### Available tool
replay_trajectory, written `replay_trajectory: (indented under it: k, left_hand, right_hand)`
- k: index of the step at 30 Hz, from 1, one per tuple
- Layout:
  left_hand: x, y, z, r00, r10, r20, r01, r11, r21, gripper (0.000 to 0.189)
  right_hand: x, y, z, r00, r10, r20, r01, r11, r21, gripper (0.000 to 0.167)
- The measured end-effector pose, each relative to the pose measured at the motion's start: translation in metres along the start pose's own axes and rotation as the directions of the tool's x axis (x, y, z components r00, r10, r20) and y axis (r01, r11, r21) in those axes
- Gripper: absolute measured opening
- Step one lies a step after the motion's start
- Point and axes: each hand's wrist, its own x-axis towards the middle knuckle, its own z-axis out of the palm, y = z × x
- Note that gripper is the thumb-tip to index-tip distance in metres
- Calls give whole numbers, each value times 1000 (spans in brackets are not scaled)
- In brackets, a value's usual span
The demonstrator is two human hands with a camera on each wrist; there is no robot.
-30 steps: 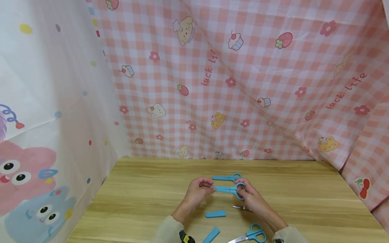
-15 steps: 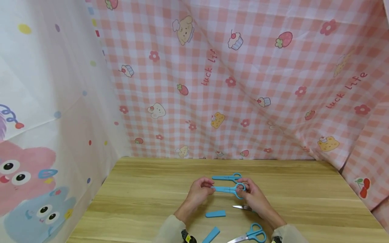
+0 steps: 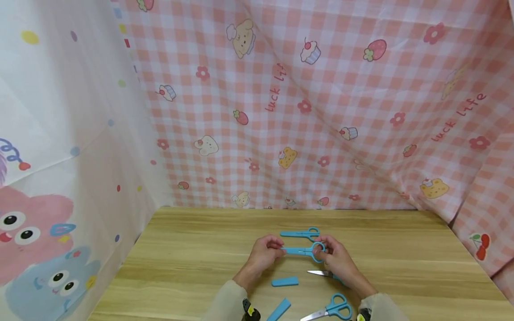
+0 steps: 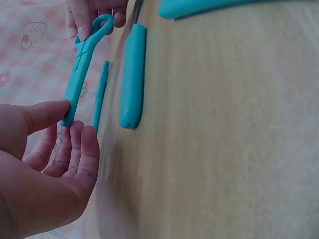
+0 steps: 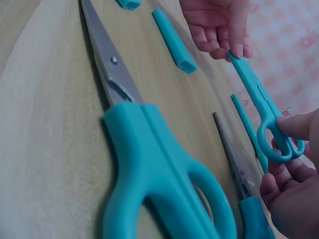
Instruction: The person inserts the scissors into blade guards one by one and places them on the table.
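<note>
We find capped blue scissors [image 3: 302, 250] held above the bench [image 3: 192, 249]: left hand [image 3: 263, 255] pinches the sheath tip, right hand [image 3: 336, 260] grips the loops. Judged next: setting them behind the loose cap [image 3: 284, 281].

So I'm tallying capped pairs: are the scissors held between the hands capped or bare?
Capped: on the held scissors, a blue sleeve hides the blades, left hand at the tip, right hand at the handles.
</note>
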Motion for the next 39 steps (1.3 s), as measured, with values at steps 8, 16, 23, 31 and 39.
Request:
replay_trajectory:
  k: [8, 16, 23, 31, 39]
  left_hand:
    - [7, -5, 0, 1000, -12, -6, 13, 999, 51, 16]
    - [15, -6, 2, 1000, -17, -1, 17, 995, 93, 15]
    - [20, -7, 4, 1000, -20, -19, 21, 997, 77, 16]
    - [23, -7, 6, 1000, -15, -27, 17, 995, 96, 18]
    - [26, -11, 3, 1000, 7, 4, -7, 990, 144, 17]
  right_hand:
    - [5, 1, -1, 1000, -29, -3, 29, 999, -46, 29]
    - [11, 0, -4, 1000, -30, -5, 29, 997, -74, 27]
    - [15, 3, -5, 999, -36, -5, 35, 993, -117, 25]
    - [19, 5, -6, 1000, -20, -5, 19, 994, -103, 30]
    - [21, 5, -8, 1000, 16, 19, -13, 992, -125, 31]
